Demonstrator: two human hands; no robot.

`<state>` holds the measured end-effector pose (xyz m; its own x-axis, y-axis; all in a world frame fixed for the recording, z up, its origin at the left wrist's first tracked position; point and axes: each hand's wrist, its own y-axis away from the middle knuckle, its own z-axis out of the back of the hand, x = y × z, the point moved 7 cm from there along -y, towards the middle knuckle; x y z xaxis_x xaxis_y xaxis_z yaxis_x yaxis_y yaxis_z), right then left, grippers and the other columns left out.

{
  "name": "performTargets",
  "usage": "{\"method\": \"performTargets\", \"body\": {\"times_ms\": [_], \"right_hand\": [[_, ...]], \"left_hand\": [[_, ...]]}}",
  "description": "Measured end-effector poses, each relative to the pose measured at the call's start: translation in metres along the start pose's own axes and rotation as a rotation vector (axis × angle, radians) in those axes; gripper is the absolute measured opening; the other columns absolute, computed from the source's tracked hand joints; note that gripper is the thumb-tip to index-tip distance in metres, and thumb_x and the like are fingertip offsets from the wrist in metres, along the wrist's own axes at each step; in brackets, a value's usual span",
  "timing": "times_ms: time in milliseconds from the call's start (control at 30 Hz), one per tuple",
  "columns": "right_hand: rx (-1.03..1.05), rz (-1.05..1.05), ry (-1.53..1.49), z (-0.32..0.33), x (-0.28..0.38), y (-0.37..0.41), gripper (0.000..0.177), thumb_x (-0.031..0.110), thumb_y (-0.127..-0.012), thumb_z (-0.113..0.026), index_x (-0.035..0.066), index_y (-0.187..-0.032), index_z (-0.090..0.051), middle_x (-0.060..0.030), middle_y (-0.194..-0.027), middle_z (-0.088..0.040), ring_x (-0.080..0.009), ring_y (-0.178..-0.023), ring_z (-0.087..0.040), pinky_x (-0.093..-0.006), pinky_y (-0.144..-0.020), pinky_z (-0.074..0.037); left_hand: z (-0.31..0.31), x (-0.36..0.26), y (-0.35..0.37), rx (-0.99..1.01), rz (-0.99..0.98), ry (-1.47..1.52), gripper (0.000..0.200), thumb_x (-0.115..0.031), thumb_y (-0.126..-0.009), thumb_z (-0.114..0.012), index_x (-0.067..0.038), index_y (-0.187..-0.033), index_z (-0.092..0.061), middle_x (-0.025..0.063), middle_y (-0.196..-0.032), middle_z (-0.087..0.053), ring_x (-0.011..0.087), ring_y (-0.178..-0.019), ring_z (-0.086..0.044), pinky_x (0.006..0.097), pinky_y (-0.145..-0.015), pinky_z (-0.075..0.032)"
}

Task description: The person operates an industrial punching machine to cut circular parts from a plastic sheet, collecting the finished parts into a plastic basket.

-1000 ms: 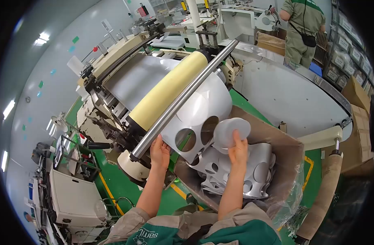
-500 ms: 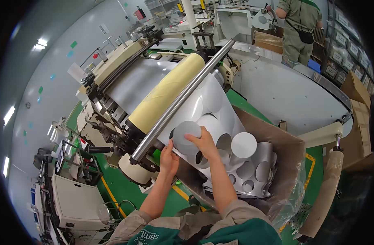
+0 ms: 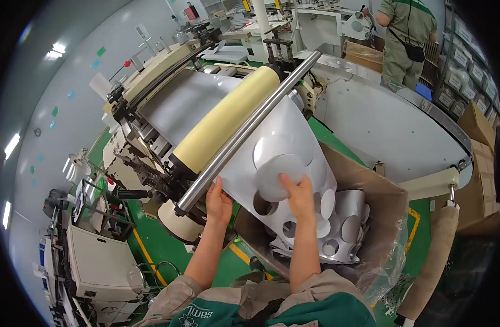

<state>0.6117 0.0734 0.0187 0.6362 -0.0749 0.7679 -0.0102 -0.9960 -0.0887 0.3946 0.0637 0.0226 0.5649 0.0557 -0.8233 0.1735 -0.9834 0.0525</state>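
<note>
My right hand (image 3: 301, 197) pinches a thin white disc (image 3: 270, 181), its fingertips lying on the disc's face near the right edge. Behind the disc, a glossy white sheet (image 3: 237, 173) with round cutouts slopes down from a steel bar (image 3: 249, 135). My left hand (image 3: 219, 207) is raised beside the sheet's left edge, near the lower end of the bar, with its fingers stretched up and no disc in them. Below the right hand, loose discs (image 3: 327, 204) stand out from the sheet, and dark round holes show through it.
A large cardboard box (image 3: 364, 177) lined with clear plastic holds the folded, holed sheet (image 3: 351, 203). Above is the machine's yellow roller (image 3: 228, 117). A padded roller arm (image 3: 432, 261) stands at right. Another person (image 3: 405, 41) works at the back beside shelves (image 3: 460, 62).
My right hand has moved right and slightly down with the disc. My left hand has come away from the disc to the sheet's left edge. The sheet reaches lower over the box.
</note>
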Motion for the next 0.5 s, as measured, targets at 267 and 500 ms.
{"method": "performTargets", "body": {"times_ms": [267,500], "right_hand": [[0.222,-0.026,0.655,-0.044,-0.038,-0.028,0.049,0.029,-0.07,-0.072,-0.007,-0.1,-0.056,-0.016,-0.099,-0.05,-0.0221,-0.09,-0.055,-0.0302,-0.076,-0.045],[-0.072,-0.072,-0.224,0.027,-0.054,-0.005,0.032,0.012,-0.082,-0.062,-0.006,-0.107,-0.053,-0.0097,-0.107,-0.056,-0.0164,-0.099,-0.053,-0.0291,-0.083,-0.043]], "left_hand": [[0.001,0.033,0.019,0.013,0.129,0.028,0.028,-0.02,-0.093,-0.043,-0.004,-0.115,-0.048,0.0059,-0.114,-0.055,0.017,-0.105,-0.052,0.0336,-0.091,-0.041],[0.0,0.017,0.016,-0.064,0.082,0.02,0.032,-0.02,-0.092,-0.044,0.001,-0.116,-0.045,0.0149,-0.119,-0.051,0.0248,-0.11,-0.05,0.0366,-0.093,-0.042]]}}
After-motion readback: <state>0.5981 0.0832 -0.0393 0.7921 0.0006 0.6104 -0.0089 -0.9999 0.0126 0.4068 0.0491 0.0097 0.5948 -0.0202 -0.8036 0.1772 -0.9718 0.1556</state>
